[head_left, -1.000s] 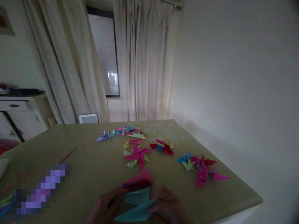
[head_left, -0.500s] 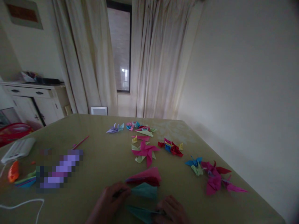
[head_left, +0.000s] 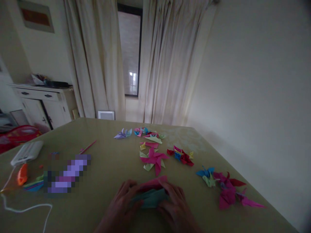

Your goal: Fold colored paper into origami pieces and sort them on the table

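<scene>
Both of my hands lie on a teal sheet of paper at the near edge of the olive-green table. My left hand presses its left side with fingers bent over the edge. On the paper's right side rests my right hand, fingers curled down onto it. A folded pink sheet sits just behind the teal one, touching my fingertips.
Finished paper figures lie beyond: a pink pinwheel, a red and blue cluster, magenta shapes at the right, a purple one. A white box, an orange item and a white cord lie left.
My hands have come together over the teal paper, which now lies flat and folded smaller under them. The view has shifted slightly left and up.
</scene>
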Motion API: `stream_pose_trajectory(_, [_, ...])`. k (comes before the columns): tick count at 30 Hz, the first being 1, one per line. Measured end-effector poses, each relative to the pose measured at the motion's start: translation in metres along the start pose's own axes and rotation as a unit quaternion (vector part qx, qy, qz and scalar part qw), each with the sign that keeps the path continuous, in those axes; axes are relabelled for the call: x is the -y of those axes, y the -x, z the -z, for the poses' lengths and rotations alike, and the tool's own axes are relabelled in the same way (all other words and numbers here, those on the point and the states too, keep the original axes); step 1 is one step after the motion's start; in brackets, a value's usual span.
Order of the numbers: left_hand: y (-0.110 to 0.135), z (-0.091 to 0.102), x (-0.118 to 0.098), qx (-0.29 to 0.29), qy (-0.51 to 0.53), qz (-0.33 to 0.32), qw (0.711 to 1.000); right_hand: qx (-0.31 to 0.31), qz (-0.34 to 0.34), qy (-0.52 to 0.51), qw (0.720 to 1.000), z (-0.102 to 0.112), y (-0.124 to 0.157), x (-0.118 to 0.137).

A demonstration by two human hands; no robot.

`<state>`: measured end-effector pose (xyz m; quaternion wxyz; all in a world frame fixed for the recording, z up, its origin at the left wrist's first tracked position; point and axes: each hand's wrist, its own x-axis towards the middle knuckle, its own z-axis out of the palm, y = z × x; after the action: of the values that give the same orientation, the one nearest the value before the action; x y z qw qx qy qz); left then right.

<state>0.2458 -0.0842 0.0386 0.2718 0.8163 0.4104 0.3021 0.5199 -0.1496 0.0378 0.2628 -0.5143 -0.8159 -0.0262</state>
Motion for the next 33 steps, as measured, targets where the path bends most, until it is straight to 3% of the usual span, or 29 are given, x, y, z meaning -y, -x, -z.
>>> stream_pose_trajectory(5, [-0.016,-0.005,0.010,0.086,-0.064,-0.018,0.994,0.037,-0.003,0.001,0.999,0.006,-0.017,0.007])
stream_pose_trajectory(9, [-0.034,-0.005,0.002,0.120,-0.084,0.010,0.989,0.025,-0.018,-0.010,0.999,0.002,-0.017,0.006])
stream_pose_trajectory(15, [-0.044,0.000,-0.023,0.153,-0.036,0.012,0.988,-0.064,-0.050,-0.057,0.995,-0.001,-0.004,-0.005])
stream_pose_trajectory(20, [-0.045,-0.007,-0.026,0.136,-0.010,-0.016,0.991,-0.118,-0.121,-0.116,0.979,-0.005,0.001,-0.010])
stream_pose_trajectory(25, [-0.044,-0.016,-0.020,0.135,-0.046,-0.046,0.989,-0.058,-0.194,-0.243,0.949,-0.008,0.001,-0.009])
stream_pose_trajectory(28, [-0.046,-0.018,-0.025,0.177,-0.115,-0.053,0.976,-0.016,-0.168,-0.208,0.963,-0.008,-0.002,-0.007])
stream_pose_trajectory(33, [-0.055,-0.007,-0.053,0.214,-0.154,-0.083,0.961,0.036,-0.137,-0.152,0.978,-0.010,-0.006,-0.003])
